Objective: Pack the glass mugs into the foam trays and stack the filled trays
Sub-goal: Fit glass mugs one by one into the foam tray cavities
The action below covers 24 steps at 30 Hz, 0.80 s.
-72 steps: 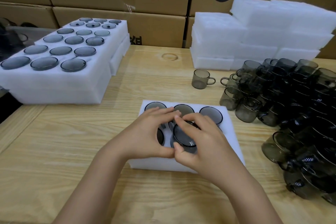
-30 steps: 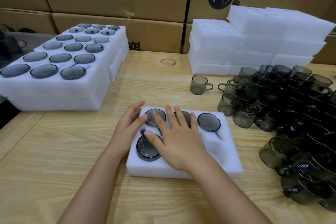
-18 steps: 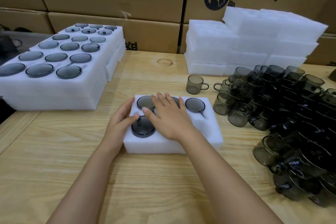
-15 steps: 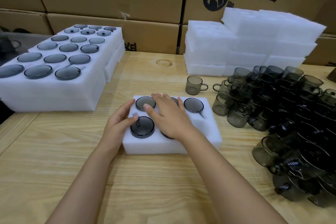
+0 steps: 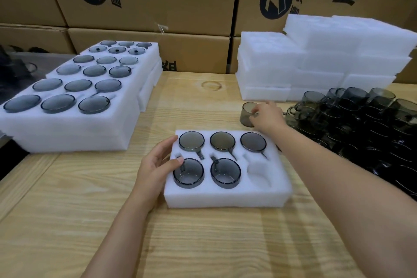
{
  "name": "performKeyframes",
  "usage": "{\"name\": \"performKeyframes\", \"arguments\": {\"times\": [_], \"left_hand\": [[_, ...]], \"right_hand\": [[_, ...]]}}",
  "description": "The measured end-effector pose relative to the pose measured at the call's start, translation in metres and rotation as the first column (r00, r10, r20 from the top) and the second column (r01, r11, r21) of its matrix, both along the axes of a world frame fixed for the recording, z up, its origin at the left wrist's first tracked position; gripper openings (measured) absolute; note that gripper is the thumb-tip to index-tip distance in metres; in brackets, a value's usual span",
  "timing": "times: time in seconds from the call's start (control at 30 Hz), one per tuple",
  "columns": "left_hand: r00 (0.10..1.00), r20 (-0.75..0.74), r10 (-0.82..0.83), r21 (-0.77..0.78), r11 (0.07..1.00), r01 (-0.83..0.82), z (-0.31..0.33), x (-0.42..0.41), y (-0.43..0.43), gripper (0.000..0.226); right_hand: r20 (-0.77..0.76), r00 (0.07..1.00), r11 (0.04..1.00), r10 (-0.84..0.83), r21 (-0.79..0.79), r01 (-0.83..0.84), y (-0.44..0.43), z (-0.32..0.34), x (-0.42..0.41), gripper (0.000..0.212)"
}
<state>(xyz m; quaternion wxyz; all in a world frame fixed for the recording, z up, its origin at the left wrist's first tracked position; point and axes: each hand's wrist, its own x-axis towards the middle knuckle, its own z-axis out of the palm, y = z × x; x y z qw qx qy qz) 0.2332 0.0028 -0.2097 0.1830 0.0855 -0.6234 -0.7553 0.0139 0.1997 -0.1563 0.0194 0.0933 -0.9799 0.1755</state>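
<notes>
Our right hand (image 5: 267,117) has left the tray (image 5: 225,196) and now pinches the lone mug (image 5: 246,117) beyond its far right corner. Fingers loose, our left hand (image 5: 155,164) steadies the tray's left edge. Five pockets filled; the front-right pocket (image 5: 258,171) likely takes this mug.

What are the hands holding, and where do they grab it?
The right hand pinches the lone mug at its rim. The left hand holds no mug; it rests on the left edge of the foam tray.
</notes>
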Motion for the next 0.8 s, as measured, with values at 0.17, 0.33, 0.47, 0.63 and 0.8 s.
{"name": "performKeyframes", "arguments": {"times": [0.17,0.33,0.47,0.63,0.8], "left_hand": [[1.0,-0.012,-0.002,-0.003,1.0,0.002,-0.002,0.001,-0.002,0.055],[1.0,-0.011,-0.013,0.004,1.0,0.013,0.002,0.001,-0.002,0.048],[1.0,-0.016,-0.002,-0.415,0.91,-0.005,0.019,0.012,0.002,0.049],[0.971,-0.24,0.006,-0.883,0.414,-0.22,0.05,0.019,0.038,0.061],[0.99,-0.039,-0.135,-0.879,0.476,0.03,0.05,-0.002,0.103,0.086]], "right_hand": [[0.009,1.0,0.999,0.023,0.037,-0.023,-0.006,0.006,-0.004,0.015],[-0.152,0.986,0.982,0.063,-0.166,-0.088,0.011,0.028,0.034,0.015],[-0.295,0.955,0.958,0.019,-0.269,-0.102,0.045,0.033,0.093,0.013],[-0.329,0.943,0.934,0.045,-0.322,-0.157,0.072,0.019,0.145,0.013],[-0.424,0.888,0.788,0.179,-0.478,-0.387,0.065,0.007,0.172,0.017]]}}
